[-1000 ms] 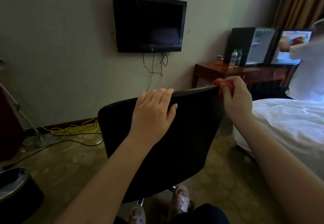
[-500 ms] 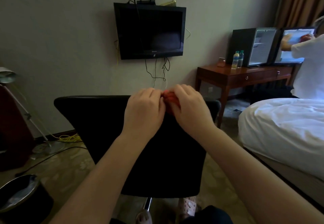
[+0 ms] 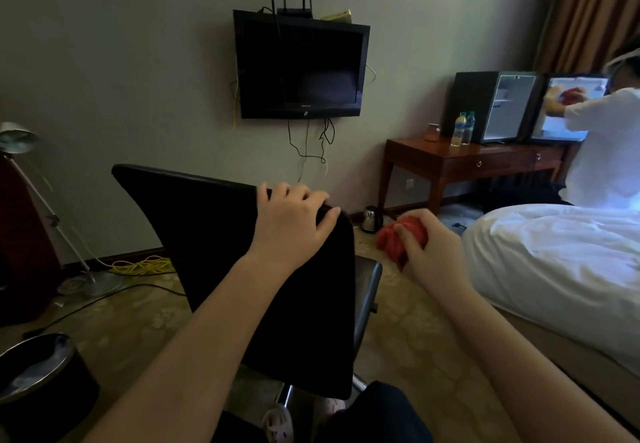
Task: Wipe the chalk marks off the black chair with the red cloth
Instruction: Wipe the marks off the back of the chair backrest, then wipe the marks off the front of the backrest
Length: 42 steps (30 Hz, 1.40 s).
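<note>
Now the cloth [image 3: 394, 236] is clear of the chair [image 3: 242, 252], balled up in the right hand [image 3: 431, 247].

Red and crumpled, the cloth hangs in the air just right of the backrest's upper right corner, not touching it; the right hand's fingers are curled tight round it, with folds bulging out to the left. The chair's black back faces the camera, tilted, its top edge sloping down to the right. The left hand [image 3: 294, 224] grips that top edge near the right corner, fingers hooked over the far side and thumb on the near side. A kettle [image 3: 370, 219] stands on the floor behind the chair, a bed [image 3: 561, 255] lies to the right, and a bin [image 3: 38, 383] sits at lower left. On the wall beyond hangs a dark TV [image 3: 301, 68]; a desk [image 3: 467, 162] with two bottles [image 3: 462, 129] stands to its right, where another person [image 3: 606, 151] in white is busy.
</note>
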Each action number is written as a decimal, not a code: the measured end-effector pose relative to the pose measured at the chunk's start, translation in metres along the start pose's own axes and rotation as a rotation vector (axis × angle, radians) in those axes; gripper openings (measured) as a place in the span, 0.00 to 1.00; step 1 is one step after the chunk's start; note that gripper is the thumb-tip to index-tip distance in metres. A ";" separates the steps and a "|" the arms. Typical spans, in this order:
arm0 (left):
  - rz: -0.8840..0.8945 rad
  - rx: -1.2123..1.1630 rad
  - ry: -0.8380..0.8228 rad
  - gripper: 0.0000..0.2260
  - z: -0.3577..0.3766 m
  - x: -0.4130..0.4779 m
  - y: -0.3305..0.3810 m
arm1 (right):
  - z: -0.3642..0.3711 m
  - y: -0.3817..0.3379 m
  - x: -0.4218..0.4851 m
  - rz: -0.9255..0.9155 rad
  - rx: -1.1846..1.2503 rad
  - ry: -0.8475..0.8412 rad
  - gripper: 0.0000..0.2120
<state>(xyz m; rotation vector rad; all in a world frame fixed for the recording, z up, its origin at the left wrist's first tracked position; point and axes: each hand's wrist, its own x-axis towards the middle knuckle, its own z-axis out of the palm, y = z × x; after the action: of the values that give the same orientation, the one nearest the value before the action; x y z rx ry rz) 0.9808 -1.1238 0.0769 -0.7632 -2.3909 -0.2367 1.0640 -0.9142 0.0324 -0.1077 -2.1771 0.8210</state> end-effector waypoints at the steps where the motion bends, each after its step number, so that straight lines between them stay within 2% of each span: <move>1: -0.019 0.019 -0.050 0.31 -0.004 0.001 -0.002 | -0.002 -0.002 0.001 0.012 -0.001 -0.008 0.06; 5: -0.067 0.019 -0.145 0.29 -0.013 0.001 -0.017 | -0.003 -0.008 -0.001 0.051 0.012 -0.081 0.12; 11: -0.236 0.124 -0.219 0.32 -0.014 -0.001 -0.011 | -0.001 -0.016 -0.015 0.056 -0.047 -0.171 0.13; 15: -0.257 0.090 -0.149 0.23 -0.016 -0.011 -0.016 | -0.007 -0.022 -0.020 0.056 -0.062 -0.167 0.14; 23: -0.252 -0.028 -0.116 0.14 -0.031 -0.029 -0.050 | -0.002 -0.058 -0.008 0.020 -0.010 -0.168 0.18; 29: -0.232 -0.104 -0.064 0.11 -0.031 -0.034 -0.076 | 0.014 -0.079 -0.012 -0.066 -0.002 -0.264 0.17; 34: -0.197 -0.169 0.020 0.12 -0.025 -0.030 -0.078 | 0.020 -0.066 -0.009 -0.055 0.005 -0.265 0.15; 42: -0.125 -0.344 0.118 0.17 -0.016 -0.017 -0.092 | 0.030 -0.035 0.026 0.047 0.024 -0.149 0.14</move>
<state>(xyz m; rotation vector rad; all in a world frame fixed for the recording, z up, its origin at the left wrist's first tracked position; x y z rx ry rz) 0.9469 -1.2123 0.0813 -0.7283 -2.3148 -0.7388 1.0314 -0.9491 0.0550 -0.0882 -2.3106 0.9067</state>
